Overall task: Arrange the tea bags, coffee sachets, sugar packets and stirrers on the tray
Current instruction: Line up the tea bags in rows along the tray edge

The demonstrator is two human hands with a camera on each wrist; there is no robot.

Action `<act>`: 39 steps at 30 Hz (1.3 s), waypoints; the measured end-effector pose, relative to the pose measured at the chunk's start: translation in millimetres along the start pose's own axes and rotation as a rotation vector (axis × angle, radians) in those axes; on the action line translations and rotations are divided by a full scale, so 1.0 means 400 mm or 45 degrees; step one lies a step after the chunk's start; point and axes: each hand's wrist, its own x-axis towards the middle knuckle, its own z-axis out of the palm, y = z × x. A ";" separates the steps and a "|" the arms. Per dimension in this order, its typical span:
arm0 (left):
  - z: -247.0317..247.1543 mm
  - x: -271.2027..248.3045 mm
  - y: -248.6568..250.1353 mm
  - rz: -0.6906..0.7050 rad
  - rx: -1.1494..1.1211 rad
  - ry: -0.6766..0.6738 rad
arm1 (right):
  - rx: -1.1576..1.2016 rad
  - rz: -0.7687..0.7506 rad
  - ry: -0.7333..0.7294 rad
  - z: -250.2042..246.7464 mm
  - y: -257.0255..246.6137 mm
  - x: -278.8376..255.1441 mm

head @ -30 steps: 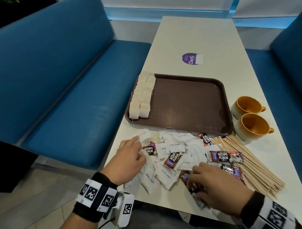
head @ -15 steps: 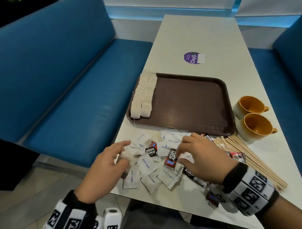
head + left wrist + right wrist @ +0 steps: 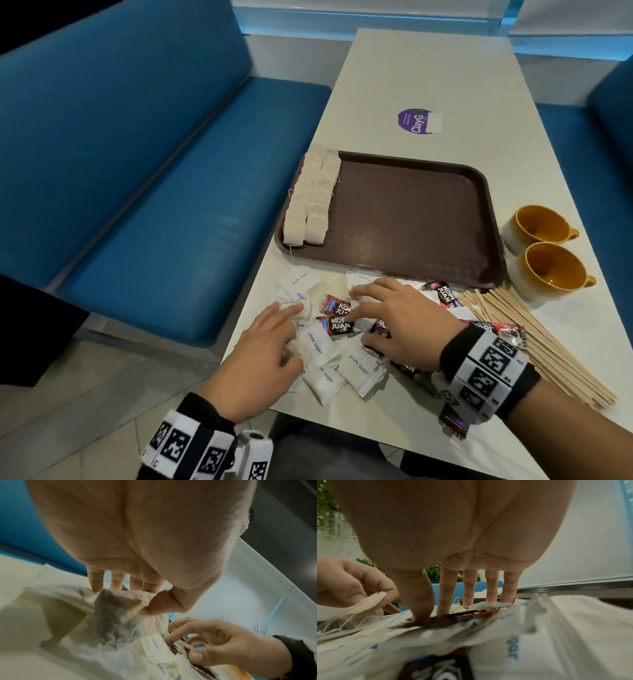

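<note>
Two rows of tea bags (image 3: 313, 198) lie along the left side of the brown tray (image 3: 411, 212). In front of the tray is a mixed pile of white sugar packets (image 3: 317, 346) and red-black coffee sachets (image 3: 337, 325). Wooden stirrers (image 3: 534, 342) lie to the pile's right. My left hand (image 3: 291, 329) is at the pile's left and pinches a small stack of tea bags (image 3: 368, 601) between thumb and fingers (image 3: 116, 585). My right hand (image 3: 363, 315) is spread over the pile, its straight fingers (image 3: 469, 599) and thumb pressing on a coffee sachet (image 3: 467, 614).
Two orange cups (image 3: 537, 226) (image 3: 551, 270) stand right of the tray, close to the stirrers. A purple sticker (image 3: 416, 121) is on the table beyond the tray. Blue benches (image 3: 137, 171) flank the table. One coffee sachet (image 3: 452, 419) lies at the near table edge.
My right hand has moved from the near right of the pile up over its middle. My left hand has drawn back from the far left packets towards the near left, gathering tea bags.
</note>
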 end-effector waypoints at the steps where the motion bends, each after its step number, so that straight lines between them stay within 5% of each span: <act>1: 0.004 -0.001 -0.001 0.016 -0.012 0.011 | 0.002 0.009 -0.004 -0.004 0.002 -0.004; 9: 0.006 -0.004 0.013 0.096 -0.154 0.115 | -0.050 0.047 0.028 -0.018 0.003 0.002; 18: 0.005 0.047 0.102 0.062 0.162 -0.279 | -0.106 0.197 -0.031 -0.032 -0.004 0.000; 39: -0.024 0.018 0.066 0.074 -0.089 0.172 | -0.089 0.152 0.063 -0.043 -0.041 0.096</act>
